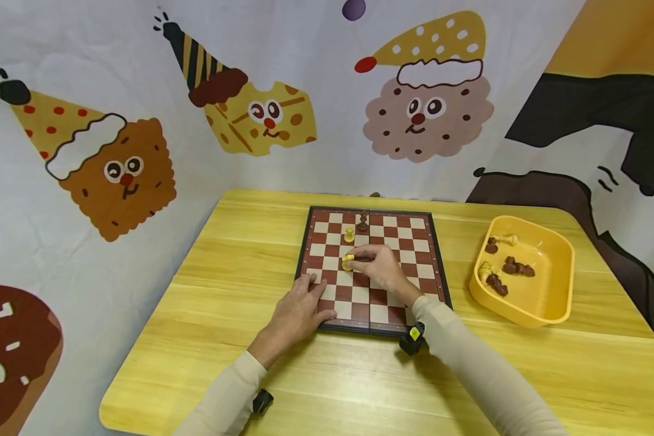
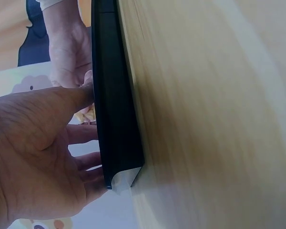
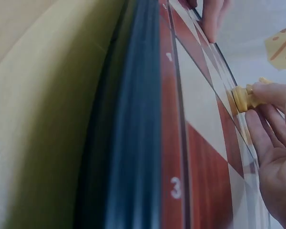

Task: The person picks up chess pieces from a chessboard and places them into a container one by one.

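Note:
My right hand [image 1: 380,267] pinches a yellow chess piece [image 1: 346,264] between thumb and fingers, over the left-middle part of the red-and-white chessboard [image 1: 361,295]. In the right wrist view the yellow chess piece has its base at the board surface, and the fingers cover its upper part. My left hand [image 1: 298,309] rests on the board's near left corner, fingers spread and relaxed; the left wrist view has its fingertips at the dark board edge [image 2: 117,105]. Farther up the board stand another yellow chess piece [image 1: 349,235] and a dark brown one [image 1: 363,223].
A yellow plastic tub [image 1: 560,284] stands right of the board, with several yellow and brown chess pieces [image 1: 518,267] lying in it. The board lies on a wood-grain table [image 1: 196,327]. A printed cloth [image 1: 327,175] hangs behind the table's far edge.

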`<move>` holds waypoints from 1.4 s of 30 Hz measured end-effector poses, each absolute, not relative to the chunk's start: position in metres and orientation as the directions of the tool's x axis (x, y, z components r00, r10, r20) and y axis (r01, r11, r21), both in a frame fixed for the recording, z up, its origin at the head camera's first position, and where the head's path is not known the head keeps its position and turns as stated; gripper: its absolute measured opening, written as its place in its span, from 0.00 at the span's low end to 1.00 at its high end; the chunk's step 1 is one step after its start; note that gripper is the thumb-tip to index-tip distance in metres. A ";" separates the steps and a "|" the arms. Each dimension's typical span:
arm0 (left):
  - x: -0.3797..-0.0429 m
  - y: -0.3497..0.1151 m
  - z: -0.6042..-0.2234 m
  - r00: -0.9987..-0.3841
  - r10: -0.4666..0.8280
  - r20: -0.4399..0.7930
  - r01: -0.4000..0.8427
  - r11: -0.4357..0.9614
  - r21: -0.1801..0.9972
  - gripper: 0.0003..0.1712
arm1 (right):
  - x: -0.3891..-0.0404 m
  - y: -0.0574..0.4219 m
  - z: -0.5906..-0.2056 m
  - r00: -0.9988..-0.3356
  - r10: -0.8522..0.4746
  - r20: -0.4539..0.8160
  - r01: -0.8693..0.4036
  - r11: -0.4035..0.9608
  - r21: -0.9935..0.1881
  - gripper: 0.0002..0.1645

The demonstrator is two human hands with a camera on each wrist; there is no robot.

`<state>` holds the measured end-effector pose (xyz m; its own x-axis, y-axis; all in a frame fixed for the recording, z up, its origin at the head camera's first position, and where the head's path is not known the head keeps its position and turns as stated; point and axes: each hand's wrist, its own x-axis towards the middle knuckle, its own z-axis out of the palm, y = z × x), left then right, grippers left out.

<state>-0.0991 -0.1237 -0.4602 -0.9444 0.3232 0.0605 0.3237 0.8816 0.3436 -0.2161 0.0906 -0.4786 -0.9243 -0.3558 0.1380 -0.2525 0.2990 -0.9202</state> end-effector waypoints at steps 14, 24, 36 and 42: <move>-0.101 -0.123 -0.459 -0.942 0.329 0.062 0.329 0.877 0.351 0.41 | -0.221 0.094 -0.462 -0.931 -0.282 0.231 -0.303 0.245 -0.921 0.16; -0.101 -0.123 -0.459 -0.945 0.324 0.048 0.321 0.883 0.342 0.41 | -0.216 0.095 -0.451 -0.948 -0.239 0.211 -0.271 0.259 -0.927 0.13; -0.098 -0.123 -0.463 -0.940 0.338 0.038 0.332 0.888 0.319 0.41 | -0.214 0.106 -0.456 -0.952 -0.242 0.188 -0.257 0.297 -0.920 0.17; -0.097 -0.125 -0.462 -0.942 0.332 0.038 0.326 0.889 0.321 0.41 | -0.214 0.111 -0.457 -0.950 -0.242 0.198 -0.265 0.284 -0.922 0.15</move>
<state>-0.0973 -0.1249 -0.4616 -0.9424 0.3323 0.0377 0.3263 0.8890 0.3211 -0.2144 0.1106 -0.4566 -0.9498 -0.2419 0.1984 -0.2647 0.2835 -0.9217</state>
